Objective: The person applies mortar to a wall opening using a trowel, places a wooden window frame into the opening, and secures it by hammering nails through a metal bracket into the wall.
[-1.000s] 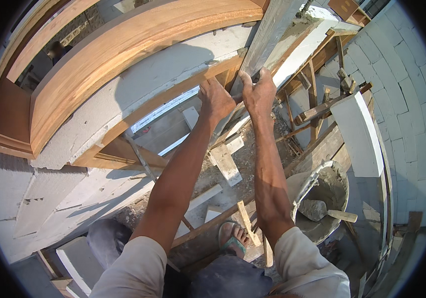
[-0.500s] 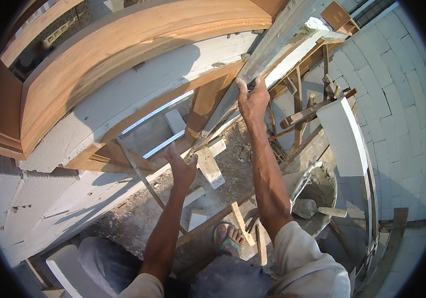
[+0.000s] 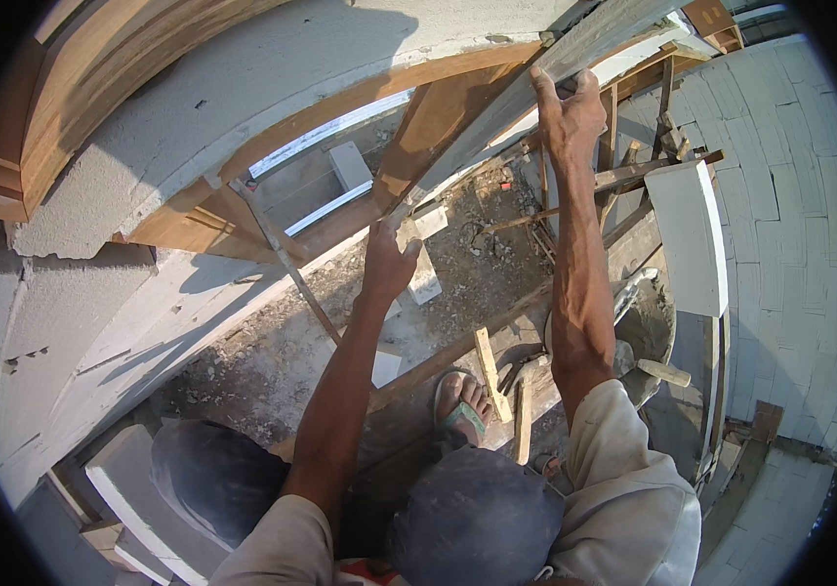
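A long grey straightedge bar [image 3: 482,132] slants from the upper right down toward the middle, lying against the white arched wall edge [image 3: 272,107] and the wooden frame [image 3: 448,122] beneath it. My right hand [image 3: 572,117] is closed around the bar's upper part, thumb and fingers on its two edges. Lower down, my left hand [image 3: 388,262] meets the bar's bottom end with its fingers curled; the fingertips are partly hidden.
A mortar bucket [image 3: 654,327] stands right of my right arm, a wooden-handled tool [image 3: 664,372] at its rim. Scrap timber [image 3: 623,176] and a white panel [image 3: 687,234] lean near the block wall [image 3: 779,195]. A thin pole [image 3: 291,269] slants at left; wood strips [image 3: 491,376] lie by my sandalled foot [image 3: 462,402].
My left hand has moved up and right from beside the bar to its lower end, fingers closing. The right hand still grips the bar. The view has shifted, showing bar and arch higher.
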Demonstrator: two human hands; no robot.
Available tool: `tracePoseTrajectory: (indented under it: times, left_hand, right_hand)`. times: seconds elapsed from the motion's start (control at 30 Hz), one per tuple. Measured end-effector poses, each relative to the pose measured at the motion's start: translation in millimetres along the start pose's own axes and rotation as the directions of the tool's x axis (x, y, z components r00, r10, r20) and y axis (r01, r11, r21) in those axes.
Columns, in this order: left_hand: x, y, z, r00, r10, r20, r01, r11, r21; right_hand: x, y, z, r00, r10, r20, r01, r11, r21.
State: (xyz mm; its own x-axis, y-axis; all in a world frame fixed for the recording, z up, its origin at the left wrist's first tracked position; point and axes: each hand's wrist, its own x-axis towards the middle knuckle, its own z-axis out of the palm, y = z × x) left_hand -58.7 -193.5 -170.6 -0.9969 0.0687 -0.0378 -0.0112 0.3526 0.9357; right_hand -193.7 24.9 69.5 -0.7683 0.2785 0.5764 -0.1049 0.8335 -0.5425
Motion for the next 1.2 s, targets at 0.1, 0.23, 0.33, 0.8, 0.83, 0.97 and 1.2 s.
tracePoseTrajectory:
  times: [0.1,0.23,0.33,0.8,0.83,0.97,1.2]
  left_hand:
    - [-13.5,-22.8,3.8,0.989,-0.098,0.115,0.104,0.993,-0.052]
    - [-35.8,-15.4,16.3,0.956,-0.12,0.268,0.122,0.993,0.012]
    - [-50.2,-11.4,27.1,0.943,-0.07,0.325,0.052,0.997,0.063]
    - [-70.9,-6.4,42.5,0.854,-0.098,0.511,0.028,0.989,0.144]
    - [-71.4,-6.4,40.7,0.846,-0.114,0.52,0.039,0.987,0.155]
    - [-73.3,-20.2,43.9,0.862,-0.06,0.504,-0.014,0.99,0.141]
    - [-74.7,-33.4,42.7,0.857,-0.018,0.514,-0.038,0.995,0.097]
  right_hand:
    - [-23.8,22.2,36.5,0.999,0.048,0.005,-0.048,0.991,0.123]
    - [-54.3,38.3,53.8,0.983,0.181,0.041,-0.184,0.978,0.101]
    - [-62.5,60.3,69.8,0.978,0.185,0.102,-0.195,0.976,0.102]
    - [-93.1,76.7,102.6,0.954,0.241,0.176,-0.252,0.967,0.041]
    - [-92.4,73.6,100.6,0.947,0.255,0.197,-0.264,0.964,0.02]
    - [-78.2,49.0,83.7,0.945,0.279,0.169,-0.281,0.96,-0.017]
    - [-58.5,34.1,66.9,0.94,0.28,0.192,-0.254,0.956,-0.148]
